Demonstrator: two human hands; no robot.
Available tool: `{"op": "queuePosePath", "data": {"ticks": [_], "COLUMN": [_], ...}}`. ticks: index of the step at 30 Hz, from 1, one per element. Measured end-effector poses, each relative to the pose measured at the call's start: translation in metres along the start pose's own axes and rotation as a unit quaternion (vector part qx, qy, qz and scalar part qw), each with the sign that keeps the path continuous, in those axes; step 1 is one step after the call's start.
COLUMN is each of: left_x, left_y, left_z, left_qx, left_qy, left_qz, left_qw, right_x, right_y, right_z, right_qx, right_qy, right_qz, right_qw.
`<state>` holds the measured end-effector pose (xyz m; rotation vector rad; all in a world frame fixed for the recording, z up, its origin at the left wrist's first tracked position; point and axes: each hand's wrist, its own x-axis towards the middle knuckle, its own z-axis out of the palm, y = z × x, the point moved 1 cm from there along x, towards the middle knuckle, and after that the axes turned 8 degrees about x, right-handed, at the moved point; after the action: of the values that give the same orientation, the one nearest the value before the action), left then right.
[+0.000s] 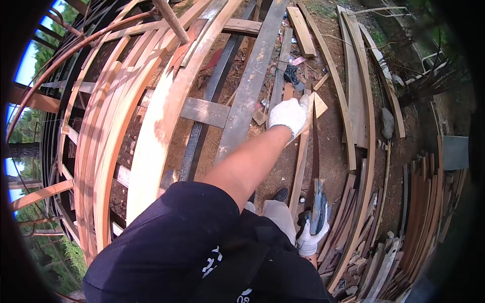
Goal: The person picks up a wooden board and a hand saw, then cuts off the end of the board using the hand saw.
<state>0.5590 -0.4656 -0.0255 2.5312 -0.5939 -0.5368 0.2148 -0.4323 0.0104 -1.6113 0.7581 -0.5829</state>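
Note:
My left hand [290,114], in a white glove, reaches forward at the end of my stretched arm. Its fingers are closed at the far end of a narrow wooden board [299,174], which runs back toward my feet. Beside the fingers lies a pale, angular wood piece [320,105]. My right hand [310,236], also gloved, is low on the right near my leg. It is wrapped round a grey and black tool [318,208], held upright; its exact kind is unclear.
Long planks [160,118] lie across a frame at the left, beside a dark beam [252,83]. More boards [362,81] lie on the ground at the right, with stacked wood strips [422,212] farther right. A grey stone [387,123] and scattered scraps sit on the dirt.

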Motion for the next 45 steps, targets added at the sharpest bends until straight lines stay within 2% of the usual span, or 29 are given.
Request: {"op": "queuePosePath", "data": {"ticks": [1,3,5,7,8,9,11,13,15,17,18,19,20,21,22,23,25,28,31,32,35,36,37,38,39,41,42,44,45], "left_x": [-0.004,-0.002,-0.001,0.013,0.001,0.005,0.007,0.007,0.001,0.006,0.005,0.0,-0.004,-0.007,-0.006,0.006,0.011,0.015,0.01,0.01,-0.001,0.003,0.005,0.006,0.003,0.006,0.013,0.011,0.017], "left_y": [0.004,-0.002,0.001,-0.006,0.007,0.003,0.001,0.003,0.0,0.008,0.009,0.01,0.01,0.011,0.012,0.011,-0.004,0.003,0.004,0.004,0.004,0.001,-0.001,0.001,-0.002,0.001,0.003,-0.004,-0.004], "left_z": [-0.007,-0.008,-0.002,0.018,-0.002,0.008,0.011,0.01,0.012,0.004,0.002,-0.001,-0.004,-0.007,-0.008,-0.008,0.014,0.004,0.001,0.0,-0.001,0.003,0.005,0.006,0.007,0.005,0.001,0.009,0.008], "left_qx": [-0.009,0.011,0.005,0.031,0.036,0.026,0.039,0.023,0.031,0.042,0.04,0.038,0.036,0.044,0.051,0.049,0.054,0.03,0.023,0.028,0.019,0.019,0.022,0.029,0.023,0.017,0.013,0.021,0.017], "left_qy": [-0.008,0.011,0.003,0.008,-0.03,-0.001,-0.02,0.003,-0.011,-0.007,-0.003,-0.004,-0.004,-0.007,-0.01,-0.007,-0.016,-0.001,0.005,-0.002,-0.01,-0.001,0.008,0.003,0.005,-0.024,-0.019,-0.028,-0.018], "left_qz": [-0.001,0.027,-0.01,0.032,-0.006,0.019,-0.002,0.009,0.003,0.017,0.029,0.033,0.038,0.035,0.033,0.032,0.026,0.018,0.011,0.027,0.038,0.04,0.039,0.01,0.041,0.013,0.012,0.031,0.027], "left_qw": [1.0,1.0,1.0,0.999,0.999,0.999,0.999,1.0,0.999,0.999,0.999,0.999,0.999,0.998,0.998,0.998,0.998,0.999,1.0,0.999,0.999,0.999,0.999,1.0,0.999,0.999,1.0,0.999,0.999], "right_x": [0.004,0.058,0.129,0.181,0.197,0.184,0.128,0.057,0.001,0.009,0.032,0.069,0.108,0.151,0.183,0.195,0.159,0.051,-0.009,0.015,0.137,0.175,0.201,0.194,0.178,0.103,0.065,-0.001,0.005], "right_y": [0.01,0.019,0.035,0.017,0.018,0.009,-0.006,0.001,-0.013,-0.019,0.001,-0.001,0.012,0.018,0.005,0.007,0.01,0.0,-0.022,-0.005,0.028,0.017,0.004,-0.003,-0.004,0.0,-0.005,-0.027,-0.029], "right_z": [-0.002,0.023,0.059,0.07,0.069,0.072,0.051,0.023,-0.003,0.001,0.007,0.026,0.049,0.067,0.077,0.077,0.067,0.024,0.004,0.01,0.062,0.077,0.08,0.079,0.073,0.044,0.028,0.004,0.003], "right_qx": [0.014,-0.032,-0.002,0.014,0.014,-0.039,-0.029,-0.053,-0.003,-0.045,-0.092,-0.085,-0.005,-0.053,-0.072,-0.011,-0.043,-0.087,-0.042,-0.08,-0.085,-0.104,-0.054,-0.047,-0.045,-0.076,-0.099,-0.044,-0.028], "right_qy": [-0.005,-0.03,-0.012,-0.004,-0.002,0.016,-0.01,0.012,-0.012,-0.009,-0.031,-0.031,-0.016,0.017,0.031,0.023,0.019,0.006,-0.002,-0.009,0.021,0.036,0.02,0.016,0.019,0.019,0.009,0.004,0.002], "right_qz": [0.01,-0.086,-0.099,-0.108,-0.106,-0.158,-0.047,-0.106,-0.008,-0.037,-0.1,-0.064,-0.064,-0.154,-0.193,-0.155,-0.115,-0.129,-0.003,-0.082,-0.181,-0.188,-0.142,-0.149,-0.146,-0.124,-0.088,0.007,0.018], "right_qw": [1.0,0.995,0.995,0.994,0.994,0.987,0.998,0.993,1.0,0.998,0.99,0.994,0.998,0.987,0.978,0.988,0.992,0.988,0.999,0.993,0.98,0.976,0.988,0.988,0.988,0.989,0.991,0.999,0.999]}}
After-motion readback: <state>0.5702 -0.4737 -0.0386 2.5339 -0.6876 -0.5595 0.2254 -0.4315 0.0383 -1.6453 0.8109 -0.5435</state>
